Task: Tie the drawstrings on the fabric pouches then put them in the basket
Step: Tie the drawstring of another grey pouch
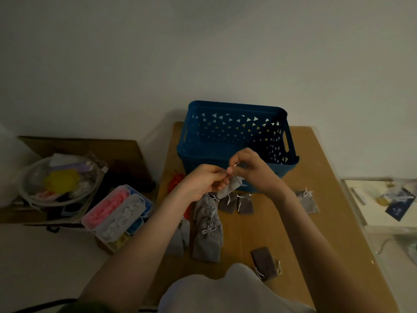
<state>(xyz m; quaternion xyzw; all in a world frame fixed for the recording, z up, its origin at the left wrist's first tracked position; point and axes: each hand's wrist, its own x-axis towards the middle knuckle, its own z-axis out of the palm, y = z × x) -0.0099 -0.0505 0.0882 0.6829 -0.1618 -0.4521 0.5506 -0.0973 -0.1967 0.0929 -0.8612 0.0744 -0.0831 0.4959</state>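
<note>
**Two hands, one drawstring**

Head view: left hand [203, 181] and right hand [252, 170] each pinch the white drawstring [235, 164]. The grey pouch [228, 188] hangs below both grips, long axis slanting downward. Just behind stands the blue basket [225, 105], nearer the right hand.

Both hands are holding a grey pouch [229, 188] up before the blue basket [234, 136]; the left hand [204, 181] and right hand [252, 170] are pinching its white drawstring [234, 165] above the cardboard table [300, 222].
</note>
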